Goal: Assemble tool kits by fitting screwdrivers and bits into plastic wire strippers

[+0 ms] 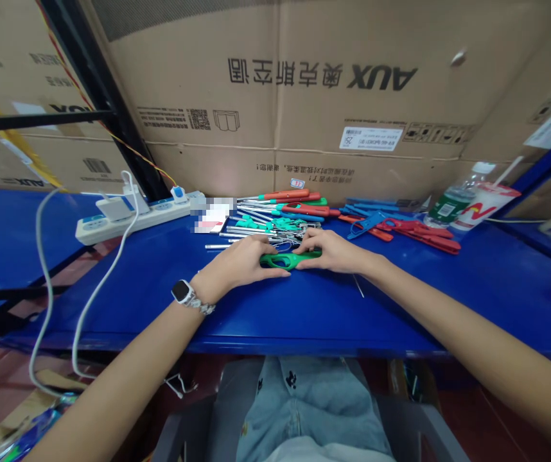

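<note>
Low over the blue table, a green plastic lighter handle (288,260) lies crosswise between my two hands, its oval opening showing. My left hand (241,262) grips its left end with thumb and fingers. At the other end, my right hand (333,250) pinches it between thumb and fingertips. Just behind them is a pile of long metal lighter tubes (244,235) with teal trigger parts (275,222). Long-necked lighters with red-orange handles (299,210) lie at the back of that pile. A thin rod or wire (358,286) sticks out below my right hand.
Red handle shells (424,232) and blue handle shells (369,221) lie to the right, beside a green-labelled bottle (453,199) and a paper cup (485,204) with a straw. A power strip (145,216) with white cables stands left. Large cardboard boxes (304,115) wall off the back.
</note>
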`<state>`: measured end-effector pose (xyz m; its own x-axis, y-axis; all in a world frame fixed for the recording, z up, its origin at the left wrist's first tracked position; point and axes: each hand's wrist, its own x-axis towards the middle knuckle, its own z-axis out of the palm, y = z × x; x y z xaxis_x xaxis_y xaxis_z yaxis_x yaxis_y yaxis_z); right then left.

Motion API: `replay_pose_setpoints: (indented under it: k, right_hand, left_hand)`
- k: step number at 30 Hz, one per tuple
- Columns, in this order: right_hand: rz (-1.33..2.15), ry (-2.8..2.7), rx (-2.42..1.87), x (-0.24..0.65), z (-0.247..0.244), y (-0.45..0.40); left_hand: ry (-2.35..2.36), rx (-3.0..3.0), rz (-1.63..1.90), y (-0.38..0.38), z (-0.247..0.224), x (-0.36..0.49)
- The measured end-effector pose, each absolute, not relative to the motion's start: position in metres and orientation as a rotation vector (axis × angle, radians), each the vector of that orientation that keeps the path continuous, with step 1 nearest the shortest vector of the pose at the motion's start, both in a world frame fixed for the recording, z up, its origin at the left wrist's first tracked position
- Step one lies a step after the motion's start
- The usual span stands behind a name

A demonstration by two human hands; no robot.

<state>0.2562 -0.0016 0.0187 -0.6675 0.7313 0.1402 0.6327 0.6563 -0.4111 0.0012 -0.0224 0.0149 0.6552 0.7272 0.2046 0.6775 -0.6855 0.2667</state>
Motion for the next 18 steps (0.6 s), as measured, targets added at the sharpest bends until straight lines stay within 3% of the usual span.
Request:
replay_pose_setpoints:
  k: [18]
  right_hand:
    - [0.324, -2.724, -0.948, 0.2506, 0.0239, -0.0033]
  left_hand:
    - [1.122, 2.646, 0.49, -0.0251, 0.0086, 0.0074]
